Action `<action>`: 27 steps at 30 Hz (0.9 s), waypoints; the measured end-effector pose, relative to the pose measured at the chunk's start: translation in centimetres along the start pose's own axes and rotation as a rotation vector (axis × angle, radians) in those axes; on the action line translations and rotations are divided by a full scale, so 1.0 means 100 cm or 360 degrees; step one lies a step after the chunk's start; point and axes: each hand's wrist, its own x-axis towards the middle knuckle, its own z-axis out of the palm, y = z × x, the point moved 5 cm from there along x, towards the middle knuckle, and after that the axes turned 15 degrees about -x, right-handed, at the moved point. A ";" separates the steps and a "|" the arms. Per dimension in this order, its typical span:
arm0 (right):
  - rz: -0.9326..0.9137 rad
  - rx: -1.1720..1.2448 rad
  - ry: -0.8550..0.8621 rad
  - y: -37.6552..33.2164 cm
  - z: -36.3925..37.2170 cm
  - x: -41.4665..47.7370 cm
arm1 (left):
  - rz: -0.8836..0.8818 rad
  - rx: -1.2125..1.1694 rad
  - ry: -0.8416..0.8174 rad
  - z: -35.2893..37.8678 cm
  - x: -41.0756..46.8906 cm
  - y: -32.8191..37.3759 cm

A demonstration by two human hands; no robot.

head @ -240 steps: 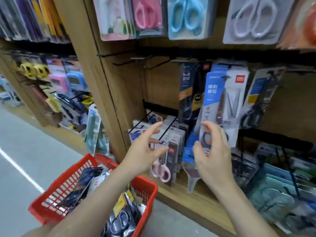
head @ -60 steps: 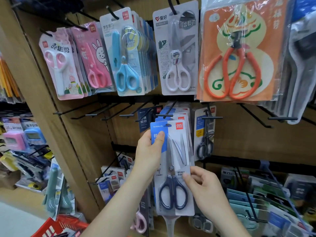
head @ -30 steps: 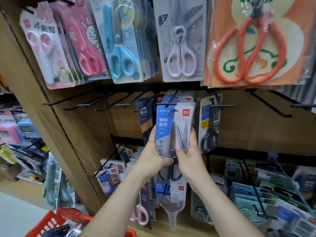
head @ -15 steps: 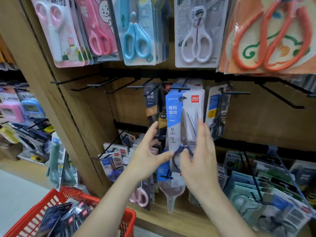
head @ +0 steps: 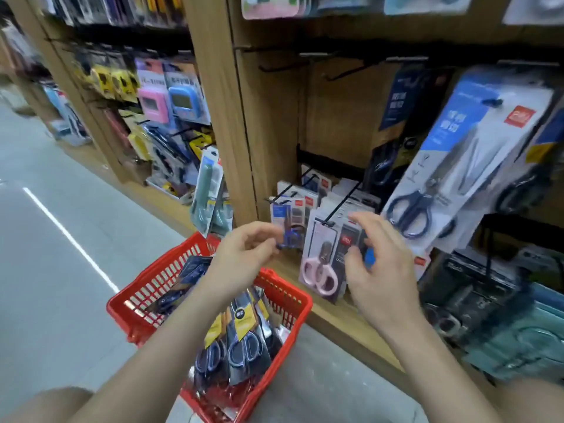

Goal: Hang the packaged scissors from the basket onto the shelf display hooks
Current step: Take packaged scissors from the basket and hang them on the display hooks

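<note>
The red plastic basket (head: 146,285) holds dark packs of black-handled scissors (head: 244,337): two pairs of handles show, plus at least one more pack. The left hand (head: 244,254) and right hand (head: 378,270) hang in the air near it, fingers loose, holding nothing. I think one should pick a single pack by its top, hole up. One blue-and-white scissors pack (head: 457,166) hangs on the wooden shelf (head: 219,117).

Basket (head: 283,300) of packaged scissors (head: 241,337) sits left before the shelf (head: 351,322).

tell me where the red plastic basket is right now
In the head view, the red plastic basket sits lower centre, just below the left hand, beside the wooden shelf's bottom ledge.
</note>
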 end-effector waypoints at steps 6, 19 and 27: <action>0.0237 0.0071 -0.0952 -0.007 0.118 -0.025 | -0.0445 0.0044 0.0262 -0.057 -0.010 -0.095; 0.0499 0.0025 -0.1639 0.028 0.320 -0.101 | -0.1133 0.0310 0.0377 -0.091 -0.050 -0.293; 0.0581 -0.0014 -0.1520 0.032 0.339 -0.104 | -0.1312 0.0358 0.0514 -0.093 -0.049 -0.293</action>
